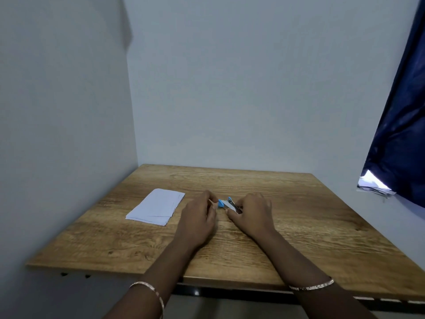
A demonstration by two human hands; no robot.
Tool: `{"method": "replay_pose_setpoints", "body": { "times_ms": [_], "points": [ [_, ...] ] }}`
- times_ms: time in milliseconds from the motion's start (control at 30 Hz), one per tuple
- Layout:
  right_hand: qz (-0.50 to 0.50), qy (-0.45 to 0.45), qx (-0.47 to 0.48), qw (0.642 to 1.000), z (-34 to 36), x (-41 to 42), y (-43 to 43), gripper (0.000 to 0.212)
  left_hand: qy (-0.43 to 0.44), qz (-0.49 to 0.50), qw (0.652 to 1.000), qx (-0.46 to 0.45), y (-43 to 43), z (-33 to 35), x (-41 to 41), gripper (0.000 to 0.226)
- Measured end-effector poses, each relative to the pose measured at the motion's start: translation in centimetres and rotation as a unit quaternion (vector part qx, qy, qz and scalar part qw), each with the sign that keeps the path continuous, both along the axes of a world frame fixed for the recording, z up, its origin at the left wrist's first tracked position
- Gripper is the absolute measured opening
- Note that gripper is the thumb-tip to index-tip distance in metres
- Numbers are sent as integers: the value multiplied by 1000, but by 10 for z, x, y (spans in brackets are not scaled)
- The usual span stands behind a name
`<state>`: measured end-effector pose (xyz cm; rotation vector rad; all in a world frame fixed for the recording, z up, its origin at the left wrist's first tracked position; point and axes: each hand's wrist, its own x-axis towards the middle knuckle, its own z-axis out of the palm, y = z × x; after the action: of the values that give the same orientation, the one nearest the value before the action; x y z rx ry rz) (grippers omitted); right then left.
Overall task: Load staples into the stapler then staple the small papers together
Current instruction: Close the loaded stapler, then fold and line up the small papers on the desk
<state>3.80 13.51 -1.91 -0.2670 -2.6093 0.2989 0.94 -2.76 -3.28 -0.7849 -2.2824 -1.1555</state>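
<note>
Two hands at blue stapler (226, 203): R hand (251, 214) pinches it, L hand (198, 216) curled, grip unclear; papers (156, 208) nearby to L

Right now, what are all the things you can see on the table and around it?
table: one, brown wood, in the corner of the room
papers: one small stack, white, on the left part of the table
stapler: one, blue and silver, mid-table between the hands
curtain: one, dark blue, at the right
walls: two, pale grey, behind and to the left
bangles: two, shiny, one on each wrist
left hand: one, fingers curled by the stapler's blue end
right hand: one, holding the stapler's other end
</note>
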Motion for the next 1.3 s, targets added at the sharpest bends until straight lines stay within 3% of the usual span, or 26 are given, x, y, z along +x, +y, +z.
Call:
{"method": "replay_pose_setpoints", "body": {
  "times_ms": [133,267,400,500,633,767,1000,1133,1300],
  "points": [
    [-25,-7,59,998,-2,4,-7,37,3,-9,998,-60,0,4,14,17],
    [-2,74,131,989,-6,7,-16,31,25,-13,999,-41,-5,7,29,14],
    [78,150,87,982,-5,5,-43,16,42,51,998,2,-29,7,34,13],
    [133,97,33,986,-3,-5,-66,15,40,121,991,-34,-61,7,25,18],
    [183,25,-58,981,4,-27,-86,21,-36,220,964,-147,-103,4,4,39],
    [195,-13,-66,978,6,-53,-95,34,-84,230,957,-155,-117,-3,-13,39],
    [187,-148,-26,971,1,-100,-106,57,-72,245,946,-201,-114,-11,-22,39],
    [195,-139,-22,971,-3,-115,-106,62,-66,253,944,-203,-113,-14,-27,40],
    [198,-126,-82,969,-5,-119,-106,62,-64,262,942,-201,-113,-15,-30,40]
  ]
}}
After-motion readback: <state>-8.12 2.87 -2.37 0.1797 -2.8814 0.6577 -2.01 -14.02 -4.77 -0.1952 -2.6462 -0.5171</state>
